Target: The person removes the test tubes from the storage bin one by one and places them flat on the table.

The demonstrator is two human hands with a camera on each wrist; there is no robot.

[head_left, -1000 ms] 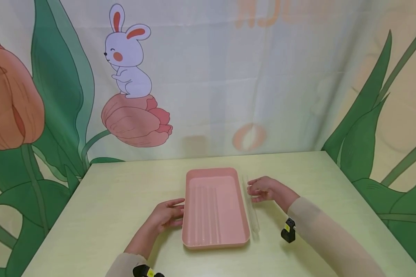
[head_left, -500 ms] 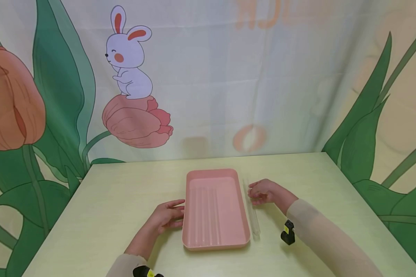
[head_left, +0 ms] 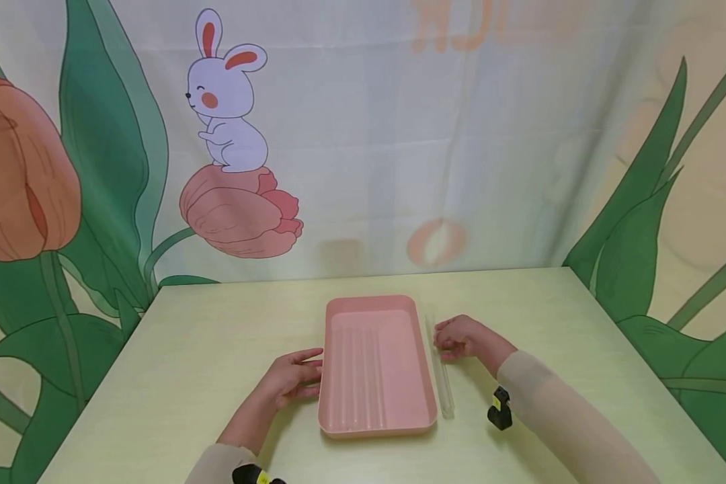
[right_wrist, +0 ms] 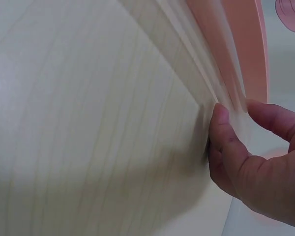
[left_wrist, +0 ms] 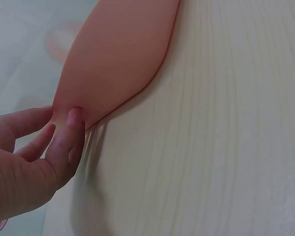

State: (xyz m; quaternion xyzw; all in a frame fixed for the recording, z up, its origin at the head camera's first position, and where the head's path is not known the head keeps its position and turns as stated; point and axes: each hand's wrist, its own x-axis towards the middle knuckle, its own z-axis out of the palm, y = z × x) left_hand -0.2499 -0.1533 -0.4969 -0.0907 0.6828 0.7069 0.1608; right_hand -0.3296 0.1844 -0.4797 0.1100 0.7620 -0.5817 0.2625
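Left hand [head_left: 290, 378]: fingers loose against the tray [head_left: 407, 376]
Right hand [head_left: 463, 337]: pinches a clear strip [head_left: 444, 390] beside it
Tray: pink, ridged, on the worktop [head_left: 230, 336]

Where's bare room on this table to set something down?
The widest bare table patches lie from the left hand to the left edge, and beyond the right hand to the right edge. A shallower one lies between the pink tray and backdrop. It's crowded beside the tray: a hand each side, plus a clear strip at its right.
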